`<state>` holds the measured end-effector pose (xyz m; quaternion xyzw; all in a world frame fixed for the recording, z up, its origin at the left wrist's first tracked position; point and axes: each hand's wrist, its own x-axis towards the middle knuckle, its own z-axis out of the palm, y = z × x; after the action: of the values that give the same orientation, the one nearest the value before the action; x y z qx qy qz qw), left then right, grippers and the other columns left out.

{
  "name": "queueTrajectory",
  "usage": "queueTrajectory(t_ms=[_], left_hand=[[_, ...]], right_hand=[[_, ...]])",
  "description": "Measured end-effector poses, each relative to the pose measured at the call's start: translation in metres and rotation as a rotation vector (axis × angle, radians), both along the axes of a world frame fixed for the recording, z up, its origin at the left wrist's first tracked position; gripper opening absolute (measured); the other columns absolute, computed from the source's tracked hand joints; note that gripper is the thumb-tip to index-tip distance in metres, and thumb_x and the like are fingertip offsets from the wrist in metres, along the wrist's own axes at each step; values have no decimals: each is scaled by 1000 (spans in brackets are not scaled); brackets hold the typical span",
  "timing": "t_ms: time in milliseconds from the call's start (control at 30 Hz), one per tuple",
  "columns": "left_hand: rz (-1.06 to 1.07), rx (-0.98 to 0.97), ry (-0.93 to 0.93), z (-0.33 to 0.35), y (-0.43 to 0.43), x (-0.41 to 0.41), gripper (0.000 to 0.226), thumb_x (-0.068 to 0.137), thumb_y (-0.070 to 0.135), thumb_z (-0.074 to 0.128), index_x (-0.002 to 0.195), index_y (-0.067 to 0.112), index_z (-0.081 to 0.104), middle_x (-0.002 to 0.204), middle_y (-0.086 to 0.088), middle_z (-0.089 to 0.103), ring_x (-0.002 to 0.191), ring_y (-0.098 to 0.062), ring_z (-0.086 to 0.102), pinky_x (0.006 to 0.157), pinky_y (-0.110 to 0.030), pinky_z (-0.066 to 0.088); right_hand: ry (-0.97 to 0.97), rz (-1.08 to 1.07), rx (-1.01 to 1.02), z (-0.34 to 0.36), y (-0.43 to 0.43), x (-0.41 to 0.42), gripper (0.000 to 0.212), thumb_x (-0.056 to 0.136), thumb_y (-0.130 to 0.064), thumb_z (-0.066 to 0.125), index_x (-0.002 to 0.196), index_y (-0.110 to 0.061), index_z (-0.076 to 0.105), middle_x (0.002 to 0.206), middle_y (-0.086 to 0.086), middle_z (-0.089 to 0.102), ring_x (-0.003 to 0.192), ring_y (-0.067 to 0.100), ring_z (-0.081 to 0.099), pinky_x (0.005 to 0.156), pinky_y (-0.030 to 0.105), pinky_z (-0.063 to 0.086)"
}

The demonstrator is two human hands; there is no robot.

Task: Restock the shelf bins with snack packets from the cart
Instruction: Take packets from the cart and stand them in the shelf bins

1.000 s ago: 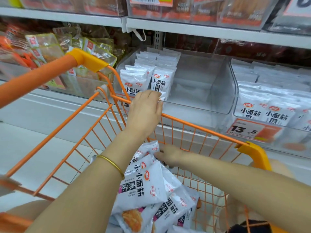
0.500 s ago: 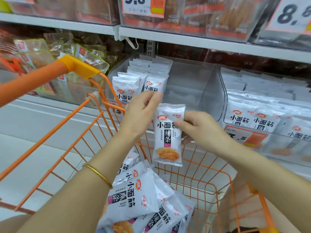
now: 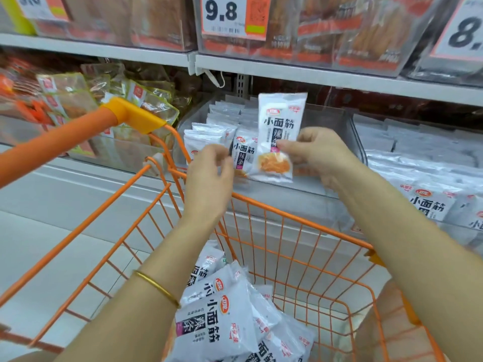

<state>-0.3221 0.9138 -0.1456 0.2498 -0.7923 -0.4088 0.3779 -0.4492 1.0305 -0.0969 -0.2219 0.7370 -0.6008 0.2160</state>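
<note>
One cart (image 3: pixel 300 222), one held packet (image 3: pixel 281 118), perhaps five heaped packets (image 3: pixel 217 325) below (they overlap), one bangle (image 3: pixel 156 288).

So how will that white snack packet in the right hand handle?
Probably light: the right hand pinches the packet upright by one side. Fairly stiff, it seems, standing without drooping. Glossy film looks slippery, so the pinch could slide.

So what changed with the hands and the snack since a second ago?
The right hand took one packet out of the cart and lifted it up in front of the clear bin. The left hand touched its top corner on the way, then let go. The pile of packets in the cart stayed put.
</note>
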Motion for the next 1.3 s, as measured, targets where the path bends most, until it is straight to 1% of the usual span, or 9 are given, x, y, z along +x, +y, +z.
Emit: queueTrajectory(t_ms=[100, 267, 433, 600, 733, 933, 1133, 1200, 1300], left_hand=[[-34, -356, -291, -14, -2, -1, 22, 93, 21, 49, 110, 15, 63, 93, -2, 60, 100, -24, 54, 88, -38, 41], [-12, -510, -440, -22, -2, -2, 27, 94, 31, 46, 117, 19, 56, 114, -2, 56, 113, -21, 42, 93, -31, 29], [-12, -504, -447, -21, -2, -3, 27, 95, 29, 44, 118, 20, 55, 115, -1, 56, 113, -19, 40, 92, -28, 25], [-19, -498, -456, -22, -2, -2, 28, 96, 30, 42, 120, 22, 54, 118, 2, 55, 116, -17, 38, 92, -26, 23], [-33, -490, -456, -20, -1, 0, 28, 96, 31, 42, 121, 23, 54, 119, 2, 55, 117, -17, 38, 94, -27, 22], [-25, -495, -400, -20, 1, 1, 26, 95, 27, 47, 118, 20, 57, 120, 1, 56, 117, -19, 40, 95, -28, 23], [-46, -575, -297, -17, 10, 2, 23, 92, 22, 51, 113, 22, 60, 117, 5, 59, 117, -19, 41, 94, -31, 22], [-65, -616, -279, -17, 13, 3, 22, 92, 20, 51, 111, 21, 61, 114, 5, 61, 114, -20, 43, 93, -32, 22], [-83, -634, -238, -17, 15, 4, 20, 91, 19, 52, 108, 20, 62, 110, 4, 62, 111, -20, 45, 88, -28, 20]], right_hand=[[48, -12, 65, -14, -33, -18, 20, 83, 1, 66, 101, -7, 62, 85, 8, 68, 48, 10, 63, 43, 25, 53], [115, -3, 333, -48, -76, -27, 21, 75, 3, 74, 90, -8, 65, 100, 15, 70, 80, 31, 69, 67, 48, 59], [187, -35, 451, -58, -90, -26, 33, 73, -11, 80, 67, -12, 47, 107, 9, 66, 99, 23, 64, 83, 32, 53], [91, 17, 426, -61, -85, -33, 39, 69, -10, 82, 102, 1, 65, 103, 12, 69, 94, 26, 67, 83, 38, 56], [119, 43, 393, -45, -64, -30, 22, 74, -4, 78, 85, 2, 60, 79, 13, 64, 64, 19, 61, 59, 26, 59], [403, -1, 223, -10, -1, 8, 31, 78, 1, 71, 79, -12, 44, 71, 2, 47, 61, 20, 62, 68, 34, 59], [427, 489, 558, -36, 45, 68, 8, 85, -5, 62, 79, -10, 62, 70, 11, 68, 62, 20, 66, 64, 34, 58], [591, 618, 718, -47, 40, 77, 18, 90, -22, 59, 78, -10, 66, 74, 7, 70, 61, 13, 60, 67, 29, 52], [429, 847, 806, -63, 36, 92, 31, 92, -36, 55, 83, -7, 64, 77, 4, 63, 61, 13, 55, 62, 30, 50]])
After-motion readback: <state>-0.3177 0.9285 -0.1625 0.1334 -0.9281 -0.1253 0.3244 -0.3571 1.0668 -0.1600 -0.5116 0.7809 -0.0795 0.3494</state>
